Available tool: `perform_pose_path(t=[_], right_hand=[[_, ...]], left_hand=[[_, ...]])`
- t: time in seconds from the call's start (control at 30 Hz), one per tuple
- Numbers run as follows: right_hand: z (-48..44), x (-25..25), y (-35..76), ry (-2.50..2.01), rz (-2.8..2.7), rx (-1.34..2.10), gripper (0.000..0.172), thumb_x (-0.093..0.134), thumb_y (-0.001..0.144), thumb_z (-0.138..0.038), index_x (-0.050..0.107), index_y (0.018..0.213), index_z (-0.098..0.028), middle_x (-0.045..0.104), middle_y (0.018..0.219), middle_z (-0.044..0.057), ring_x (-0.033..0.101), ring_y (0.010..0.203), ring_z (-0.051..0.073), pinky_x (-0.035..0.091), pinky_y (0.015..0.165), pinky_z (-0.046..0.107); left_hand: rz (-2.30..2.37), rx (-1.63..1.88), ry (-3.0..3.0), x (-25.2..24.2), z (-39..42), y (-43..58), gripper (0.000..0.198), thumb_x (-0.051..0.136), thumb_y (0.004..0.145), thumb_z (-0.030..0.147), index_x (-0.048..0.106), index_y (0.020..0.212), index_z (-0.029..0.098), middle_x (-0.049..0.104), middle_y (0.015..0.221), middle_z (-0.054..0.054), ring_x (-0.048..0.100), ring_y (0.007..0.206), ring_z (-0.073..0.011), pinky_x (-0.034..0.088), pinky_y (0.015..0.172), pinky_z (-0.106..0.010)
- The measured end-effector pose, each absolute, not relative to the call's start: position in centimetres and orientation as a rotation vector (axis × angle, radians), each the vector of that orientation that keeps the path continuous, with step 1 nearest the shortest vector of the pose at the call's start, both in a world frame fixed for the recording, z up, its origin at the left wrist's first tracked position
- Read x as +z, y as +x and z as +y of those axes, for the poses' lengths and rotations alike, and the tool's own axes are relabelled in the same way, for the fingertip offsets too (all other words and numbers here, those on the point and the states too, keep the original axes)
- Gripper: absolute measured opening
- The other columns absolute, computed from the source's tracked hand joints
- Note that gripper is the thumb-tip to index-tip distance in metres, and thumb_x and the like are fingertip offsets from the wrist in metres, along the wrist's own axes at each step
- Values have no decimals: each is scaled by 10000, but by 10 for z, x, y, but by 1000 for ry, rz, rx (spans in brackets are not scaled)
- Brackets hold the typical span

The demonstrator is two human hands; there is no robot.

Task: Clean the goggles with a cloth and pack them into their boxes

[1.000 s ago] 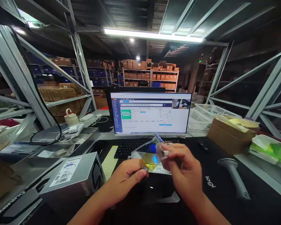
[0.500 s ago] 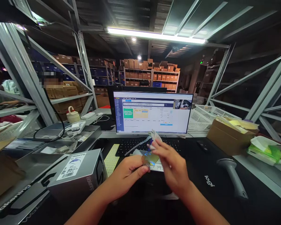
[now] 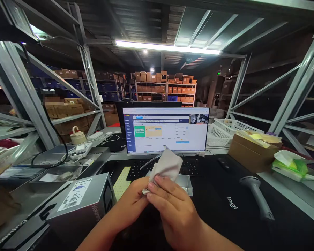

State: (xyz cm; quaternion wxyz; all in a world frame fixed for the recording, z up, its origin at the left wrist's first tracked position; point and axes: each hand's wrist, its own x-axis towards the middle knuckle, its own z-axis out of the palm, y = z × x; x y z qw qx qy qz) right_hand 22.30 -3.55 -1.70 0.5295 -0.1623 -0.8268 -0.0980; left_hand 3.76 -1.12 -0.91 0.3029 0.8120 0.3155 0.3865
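Note:
My right hand (image 3: 172,200) is closed on a pale grey cleaning cloth (image 3: 170,164), pressing it against what my left hand holds. My left hand (image 3: 133,198) is closed too, its fingertips meeting the cloth's lower edge. Most of the held thing is covered; a thin grey arm (image 3: 148,162) sticks out to the upper left, like the temple of a pair of glasses. Just behind my hands is a small silvery box or tray (image 3: 187,184), partly hidden by them.
A grey Wakening box (image 3: 80,198) stands at the left beside a yellow sheet (image 3: 121,181). Behind are a keyboard (image 3: 192,167) and a lit monitor (image 3: 164,134). To the right are a barcode scanner (image 3: 256,197), a mouse (image 3: 224,164) and a cardboard box (image 3: 247,151).
The cloth has come down over the shiny lens-like surface, which was exposed before. My right hand has moved lower and left, against my left hand. The view has shifted slightly.

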Motion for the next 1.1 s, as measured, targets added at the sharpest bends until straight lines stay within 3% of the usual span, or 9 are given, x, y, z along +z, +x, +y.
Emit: perform_pose_path(t=[0.13,0.33,0.5,0.63,0.77,0.8,0.93,1.03,1.1], right_hand=[[-27,-16,227,-558,-1832,-125,473,427,923,-18,592,1324,-206,669,1315,90,532,1338,230,499,1094,438],[-37,-23,215,-370,-2005,-300,432,446,912,-37,587,1317,-88,696,1260,132,532,1336,259,483,1118,413],[-23,-18,223,-365,-1893,-185,391,476,936,-14,652,1255,-156,720,1220,108,583,1285,228,518,1078,410],[5,-16,252,-559,-1672,128,338,535,913,-55,760,1066,-255,761,1125,49,677,1147,221,549,1010,414],[32,-22,270,-729,-1105,727,68,788,744,-196,775,806,-219,784,898,48,737,915,236,572,919,407],[37,-24,270,-732,-1011,839,127,837,695,-242,758,789,-206,780,859,48,741,845,236,594,853,405],[35,-27,253,-611,-784,1284,288,900,606,-288,710,798,-189,772,818,38,728,702,214,614,664,356],[12,-17,237,-407,-608,1619,285,850,668,-216,729,926,-190,768,935,37,717,852,182,589,790,291],[-5,-9,232,-292,-702,1734,343,791,722,-233,721,1055,-191,746,1057,63,691,942,211,573,844,337]], left_hand=[[873,947,2265,-6,-11,39,358,444,989,424,688,882,186,697,885,-39,609,827,-192,464,793,-274],[913,1066,2184,-16,-7,39,327,491,912,444,665,842,177,705,840,-60,628,784,-214,513,743,-292],[935,1008,2245,-13,-7,41,342,473,959,428,680,857,176,697,880,-63,621,838,-214,494,803,-297],[893,936,2253,-8,-8,43,343,446,993,407,681,887,181,687,875,-38,608,822,-188,452,776,-266],[917,1082,2204,-11,-7,38,390,448,990,445,678,831,174,667,821,-33,589,768,-174,428,713,-256],[915,1118,2181,-12,-7,37,405,450,987,463,685,831,173,667,817,-35,588,765,-174,428,709,-256],[892,1186,2088,-17,-5,36,490,465,964,558,696,791,163,642,749,-34,560,703,-163,411,655,-253],[841,1187,2032,-23,-2,41,561,487,936,619,672,688,152,603,666,-28,518,639,-147,378,608,-250],[799,1188,1972,-27,-1,45,569,511,920,637,686,691,147,574,625,-18,487,605,-133,360,586,-246]])
